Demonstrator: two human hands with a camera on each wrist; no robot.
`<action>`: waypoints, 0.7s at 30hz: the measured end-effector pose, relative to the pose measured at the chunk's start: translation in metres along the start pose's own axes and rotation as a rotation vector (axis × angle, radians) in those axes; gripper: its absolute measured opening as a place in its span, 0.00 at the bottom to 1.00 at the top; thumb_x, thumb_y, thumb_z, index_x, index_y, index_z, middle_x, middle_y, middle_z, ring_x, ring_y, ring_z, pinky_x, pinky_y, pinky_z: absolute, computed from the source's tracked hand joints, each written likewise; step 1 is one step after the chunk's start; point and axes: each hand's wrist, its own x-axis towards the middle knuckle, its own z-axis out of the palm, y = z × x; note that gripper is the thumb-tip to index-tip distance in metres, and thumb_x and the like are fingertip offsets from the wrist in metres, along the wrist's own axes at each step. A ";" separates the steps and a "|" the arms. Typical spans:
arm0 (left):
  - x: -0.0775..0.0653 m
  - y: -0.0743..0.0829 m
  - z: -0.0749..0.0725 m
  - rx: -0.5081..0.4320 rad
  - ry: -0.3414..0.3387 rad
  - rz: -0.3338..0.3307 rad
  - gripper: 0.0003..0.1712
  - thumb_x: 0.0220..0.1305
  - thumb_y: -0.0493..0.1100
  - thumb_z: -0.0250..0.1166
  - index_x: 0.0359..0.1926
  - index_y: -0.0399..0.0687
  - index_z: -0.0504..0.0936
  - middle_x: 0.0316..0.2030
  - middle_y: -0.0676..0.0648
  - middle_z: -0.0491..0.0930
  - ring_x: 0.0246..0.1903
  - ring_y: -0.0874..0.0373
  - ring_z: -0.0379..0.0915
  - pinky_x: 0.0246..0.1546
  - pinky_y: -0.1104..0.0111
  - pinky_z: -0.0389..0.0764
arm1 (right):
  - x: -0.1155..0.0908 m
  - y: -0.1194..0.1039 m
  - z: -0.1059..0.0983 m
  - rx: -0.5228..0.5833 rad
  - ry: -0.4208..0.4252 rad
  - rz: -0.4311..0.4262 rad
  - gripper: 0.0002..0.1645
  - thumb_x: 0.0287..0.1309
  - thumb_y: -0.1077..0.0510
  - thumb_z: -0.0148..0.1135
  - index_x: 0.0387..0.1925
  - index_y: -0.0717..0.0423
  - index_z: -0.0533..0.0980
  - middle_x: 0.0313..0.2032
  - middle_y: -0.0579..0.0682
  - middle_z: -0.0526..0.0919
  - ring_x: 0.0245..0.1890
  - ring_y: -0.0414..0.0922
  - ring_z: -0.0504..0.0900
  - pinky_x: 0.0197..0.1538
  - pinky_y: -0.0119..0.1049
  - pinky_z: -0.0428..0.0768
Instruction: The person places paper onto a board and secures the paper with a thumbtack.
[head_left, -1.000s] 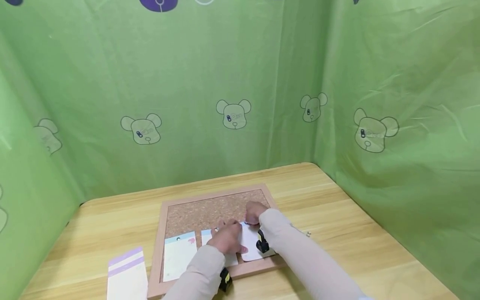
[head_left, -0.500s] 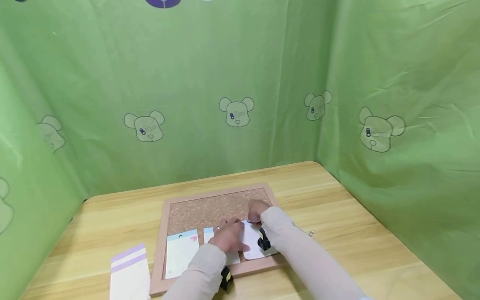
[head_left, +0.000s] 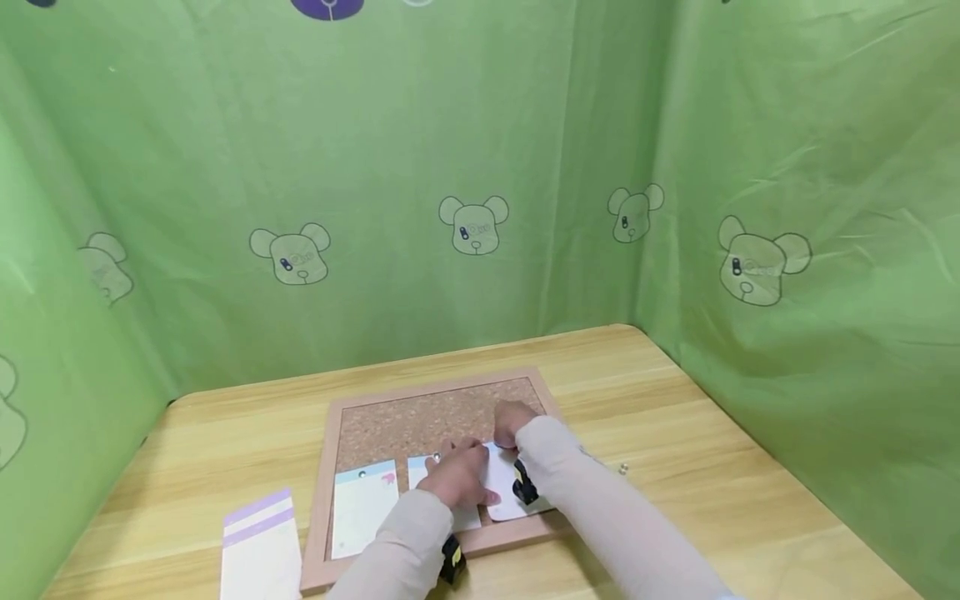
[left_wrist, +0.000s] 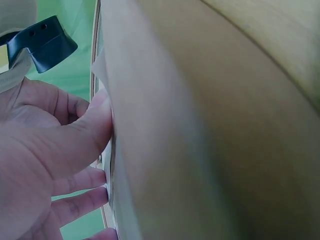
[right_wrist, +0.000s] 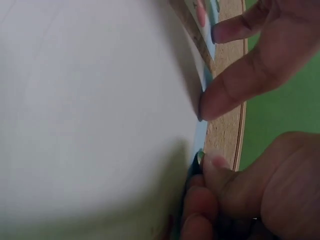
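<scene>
On the framed corkboard (head_left: 397, 423) lie several white note sheets with blue top strips. The left one (head_left: 363, 515) carries a pink print and a round pin. My left hand (head_left: 459, 477) spreads its fingers over the middle sheet (head_left: 417, 472) and the edge of the right-hand sheet (head_left: 501, 487). Its fingertips press at the blue strip in the right wrist view. At that sheet's top edge, my right hand (head_left: 513, 423) pinches a small shiny pushpin (right_wrist: 201, 156) between thumb and curled fingers, which mostly hide it.
Left of the board lies a white sheet with purple bands (head_left: 260, 550). Several small loose pins (head_left: 623, 469) lie on the wooden table (head_left: 675, 450), right of the board. Green printed curtains (head_left: 390, 167) enclose the table's back and sides.
Both hands stay at nearly the same places on the right-hand sheet. The head view has shifted slightly, moving the whole scene a little to the right.
</scene>
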 end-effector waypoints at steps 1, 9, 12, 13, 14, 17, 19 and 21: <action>0.000 0.000 0.000 0.000 0.004 0.001 0.37 0.43 0.53 0.78 0.55 0.45 0.79 0.61 0.45 0.71 0.58 0.42 0.62 0.52 0.39 0.67 | 0.000 0.000 0.000 -0.004 0.004 -0.002 0.08 0.42 0.74 0.60 0.18 0.62 0.74 0.20 0.57 0.76 0.15 0.44 0.71 0.13 0.29 0.66; 0.002 0.000 -0.002 -0.007 0.013 0.009 0.38 0.43 0.53 0.78 0.56 0.45 0.78 0.62 0.45 0.70 0.58 0.42 0.61 0.52 0.38 0.67 | -0.003 -0.003 -0.004 -0.007 0.042 -0.014 0.07 0.43 0.72 0.61 0.20 0.60 0.75 0.24 0.56 0.77 0.21 0.47 0.74 0.18 0.32 0.70; 0.002 -0.001 -0.002 -0.021 0.018 0.008 0.36 0.43 0.53 0.78 0.55 0.45 0.79 0.61 0.45 0.70 0.59 0.41 0.61 0.52 0.38 0.66 | -0.005 -0.004 -0.004 -0.028 0.071 -0.041 0.05 0.43 0.70 0.63 0.21 0.59 0.76 0.25 0.54 0.77 0.24 0.48 0.75 0.24 0.35 0.74; 0.001 -0.002 -0.001 -0.024 0.020 0.009 0.36 0.43 0.53 0.78 0.54 0.45 0.79 0.61 0.45 0.70 0.59 0.41 0.60 0.52 0.38 0.66 | -0.005 -0.005 -0.004 -0.041 0.078 -0.048 0.05 0.42 0.69 0.64 0.20 0.58 0.76 0.25 0.54 0.78 0.25 0.48 0.75 0.25 0.35 0.74; 0.001 -0.002 -0.002 -0.026 0.021 0.012 0.36 0.43 0.53 0.78 0.54 0.45 0.79 0.61 0.45 0.70 0.58 0.41 0.60 0.52 0.38 0.66 | -0.006 -0.005 -0.003 -0.052 0.082 -0.051 0.05 0.42 0.69 0.64 0.20 0.58 0.76 0.25 0.54 0.78 0.25 0.48 0.75 0.26 0.36 0.75; 0.000 -0.002 -0.001 -0.024 0.019 0.015 0.36 0.43 0.53 0.78 0.54 0.45 0.79 0.61 0.45 0.70 0.58 0.41 0.61 0.51 0.38 0.66 | -0.006 -0.007 -0.002 -0.073 0.085 -0.051 0.05 0.41 0.68 0.65 0.19 0.58 0.77 0.24 0.54 0.78 0.25 0.48 0.75 0.26 0.36 0.76; 0.000 -0.002 -0.001 -0.018 0.017 0.014 0.36 0.43 0.53 0.78 0.54 0.46 0.79 0.61 0.45 0.70 0.58 0.41 0.61 0.52 0.39 0.67 | -0.007 -0.007 -0.001 -0.059 0.072 -0.036 0.05 0.42 0.69 0.65 0.20 0.58 0.77 0.24 0.54 0.78 0.24 0.48 0.75 0.25 0.36 0.76; -0.001 -0.002 0.000 -0.013 0.017 0.014 0.36 0.43 0.53 0.78 0.54 0.46 0.79 0.61 0.45 0.70 0.58 0.41 0.61 0.51 0.39 0.67 | -0.007 -0.007 0.001 -0.042 0.057 -0.019 0.05 0.42 0.69 0.65 0.21 0.59 0.78 0.25 0.54 0.79 0.24 0.47 0.76 0.24 0.36 0.75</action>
